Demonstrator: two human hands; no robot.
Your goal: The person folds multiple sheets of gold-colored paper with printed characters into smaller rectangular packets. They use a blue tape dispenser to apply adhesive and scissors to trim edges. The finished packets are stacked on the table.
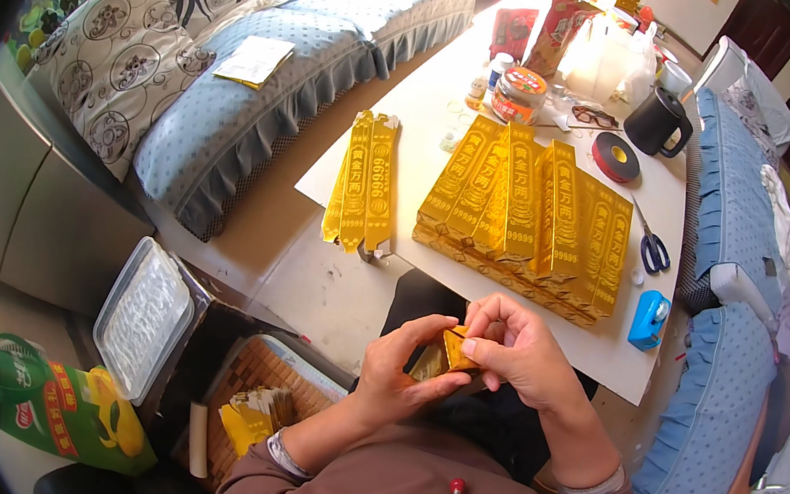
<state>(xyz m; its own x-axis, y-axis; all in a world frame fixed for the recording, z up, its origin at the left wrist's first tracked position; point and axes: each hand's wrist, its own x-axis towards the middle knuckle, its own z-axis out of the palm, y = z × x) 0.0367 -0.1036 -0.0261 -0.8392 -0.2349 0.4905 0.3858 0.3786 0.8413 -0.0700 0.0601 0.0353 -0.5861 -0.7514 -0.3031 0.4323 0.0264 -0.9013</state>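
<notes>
My left hand [402,366] is wrapped around a gold cardboard box [458,348], held end-up over my lap. With thumb and fingers, my right hand [518,354] pinches the flap at the box's upper end. Most of the box's length is hidden below my hands. Beyond them, a stack of long gold printed boxes [521,212] lies on the white table [418,246]. A few flat, unfolded gold cartons [367,186] rest at the table's left edge, their ends overhanging it.
Scissors [655,246], a blue tape dispenser [650,321], a tape roll [616,157] and a black mug [659,122] line the table's right side. Left of me, more gold cartons [256,417] lie on a woven mat [265,365], near a plastic tub [143,318] and a green bag [70,406].
</notes>
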